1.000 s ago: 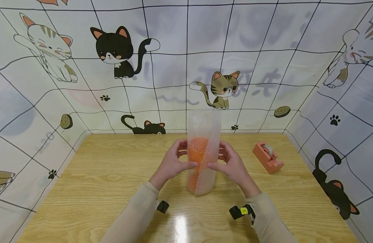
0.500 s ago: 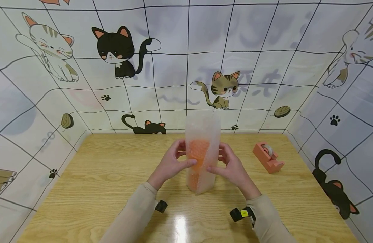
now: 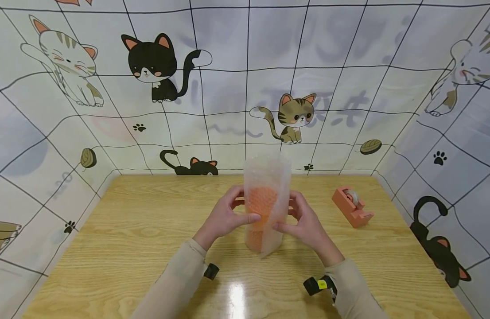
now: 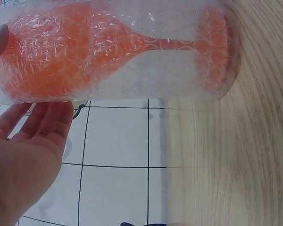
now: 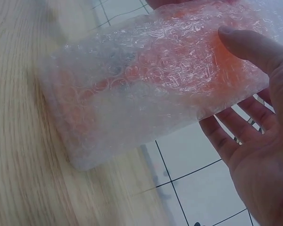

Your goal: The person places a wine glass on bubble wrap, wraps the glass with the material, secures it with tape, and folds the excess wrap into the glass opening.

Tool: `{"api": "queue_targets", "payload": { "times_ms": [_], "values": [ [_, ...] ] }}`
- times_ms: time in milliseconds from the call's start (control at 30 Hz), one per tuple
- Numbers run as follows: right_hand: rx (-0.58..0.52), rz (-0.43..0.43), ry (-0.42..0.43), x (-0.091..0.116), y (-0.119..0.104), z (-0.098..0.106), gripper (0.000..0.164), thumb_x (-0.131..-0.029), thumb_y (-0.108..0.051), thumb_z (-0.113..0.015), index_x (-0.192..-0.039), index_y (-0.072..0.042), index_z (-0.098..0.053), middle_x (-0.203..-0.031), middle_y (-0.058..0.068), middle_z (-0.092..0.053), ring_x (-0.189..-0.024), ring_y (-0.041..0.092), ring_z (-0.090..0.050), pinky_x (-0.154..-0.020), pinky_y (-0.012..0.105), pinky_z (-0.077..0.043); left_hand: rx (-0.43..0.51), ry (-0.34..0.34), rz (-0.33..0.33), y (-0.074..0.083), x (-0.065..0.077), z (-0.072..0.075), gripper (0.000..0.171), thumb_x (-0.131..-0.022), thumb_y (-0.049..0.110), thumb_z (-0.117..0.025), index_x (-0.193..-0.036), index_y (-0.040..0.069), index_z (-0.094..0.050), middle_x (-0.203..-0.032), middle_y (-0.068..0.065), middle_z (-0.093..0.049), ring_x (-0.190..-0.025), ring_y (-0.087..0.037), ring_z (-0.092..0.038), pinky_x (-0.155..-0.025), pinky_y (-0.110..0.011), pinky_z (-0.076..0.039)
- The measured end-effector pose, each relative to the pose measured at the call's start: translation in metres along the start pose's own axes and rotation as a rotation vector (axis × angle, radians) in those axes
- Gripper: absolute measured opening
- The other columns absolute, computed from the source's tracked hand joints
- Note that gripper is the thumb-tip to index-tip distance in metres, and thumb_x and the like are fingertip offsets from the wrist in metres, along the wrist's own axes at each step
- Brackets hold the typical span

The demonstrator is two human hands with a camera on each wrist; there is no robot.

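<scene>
An orange goblet (image 4: 80, 52) stands upright near the table's middle, rolled in clear bubble wrap (image 3: 268, 170) that rises well above its bowl. Its stem and round foot show through the layers in the left wrist view. From the left, my left hand (image 3: 226, 216) grips the wrapped bowl, thumb across the front and fingers round the far side. On the opposite side my right hand (image 3: 307, 223) holds the roll the same way, its thumb (image 5: 247, 44) lying on the wrap. A slanting edge of the wrap runs down the front, with a loose corner at the bottom.
A pink tape dispenser (image 3: 351, 207) with a roll of tape sits on the right of the wooden table (image 3: 149, 221). A cat-patterned, gridded cloth (image 3: 229, 93) encloses the back and both sides.
The wrapped goblet has turned and tilted slightly between my hands, and its top appears lower. A corner of the wrap now sticks out at the bottom front. Both hands stay on it.
</scene>
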State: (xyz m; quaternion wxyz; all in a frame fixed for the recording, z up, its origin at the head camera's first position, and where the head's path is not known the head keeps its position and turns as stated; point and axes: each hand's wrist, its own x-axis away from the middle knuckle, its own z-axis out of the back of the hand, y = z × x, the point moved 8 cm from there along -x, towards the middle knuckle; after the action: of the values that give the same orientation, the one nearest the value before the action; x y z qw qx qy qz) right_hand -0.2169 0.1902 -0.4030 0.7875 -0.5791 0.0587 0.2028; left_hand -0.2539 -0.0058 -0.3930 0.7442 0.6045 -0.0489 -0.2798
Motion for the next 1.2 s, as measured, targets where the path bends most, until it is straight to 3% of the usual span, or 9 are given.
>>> {"api": "queue_targets", "payload": {
  "times_ms": [333, 600, 733, 867, 1200],
  "values": [
    [0.02, -0.004, 0.003, 0.006, 0.001, -0.003, 0.078, -0.082, -0.003, -0.087, -0.146, -0.012, -0.042, -0.142, 0.013, -0.057, -0.118, 0.033, -0.064, -0.098, 0.052, -0.053, 0.006, -0.016, -0.003, -0.001, 0.004, -0.004, 0.07, -0.082, 0.013, -0.089, -0.143, 0.017, -0.056, -0.133, -0.001, -0.063, -0.126, -0.02, -0.058, -0.11, -0.048, -0.046],
    [0.073, 0.039, -0.037, 0.007, -0.008, 0.0, 0.075, -0.084, -0.003, -0.084, -0.147, -0.011, -0.043, -0.141, 0.01, -0.056, -0.122, 0.024, -0.061, -0.097, 0.038, -0.056, 0.002, -0.025, -0.03, 0.0, 0.005, -0.005, 0.069, -0.082, 0.014, -0.089, -0.143, 0.018, -0.056, -0.134, 0.0, -0.063, -0.126, -0.022, -0.058, -0.109, -0.049, -0.046],
    [0.047, 0.063, -0.054, 0.006, -0.013, 0.003, 0.06, -0.093, -0.001, -0.074, -0.146, -0.006, -0.047, -0.139, 0.013, -0.057, -0.123, 0.025, -0.061, -0.096, 0.032, -0.056, -0.006, -0.024, -0.025, 0.001, 0.006, -0.004, 0.07, -0.082, 0.015, -0.089, -0.143, 0.018, -0.056, -0.134, -0.001, -0.063, -0.126, -0.022, -0.058, -0.109, -0.048, -0.047],
    [-0.009, 0.052, -0.065, 0.004, -0.016, 0.005, 0.046, -0.101, -0.002, -0.064, -0.145, -0.004, -0.051, -0.138, 0.015, -0.058, -0.123, 0.018, -0.063, -0.095, 0.03, -0.057, -0.001, -0.02, -0.022, 0.001, 0.007, -0.004, 0.069, -0.082, 0.014, -0.089, -0.143, 0.018, -0.056, -0.133, -0.001, -0.063, -0.126, -0.021, -0.058, -0.109, -0.047, -0.047],
    [0.02, 0.052, 0.002, 0.003, -0.016, 0.003, 0.049, -0.101, -0.004, -0.064, -0.148, -0.006, -0.051, -0.139, 0.017, -0.058, -0.116, 0.007, -0.064, -0.089, 0.028, -0.059, -0.007, -0.029, -0.006, 0.001, 0.011, -0.004, 0.069, -0.084, 0.017, -0.088, -0.144, 0.022, -0.056, -0.136, 0.003, -0.063, -0.128, -0.02, -0.057, -0.111, -0.05, -0.046]
  ]
}}
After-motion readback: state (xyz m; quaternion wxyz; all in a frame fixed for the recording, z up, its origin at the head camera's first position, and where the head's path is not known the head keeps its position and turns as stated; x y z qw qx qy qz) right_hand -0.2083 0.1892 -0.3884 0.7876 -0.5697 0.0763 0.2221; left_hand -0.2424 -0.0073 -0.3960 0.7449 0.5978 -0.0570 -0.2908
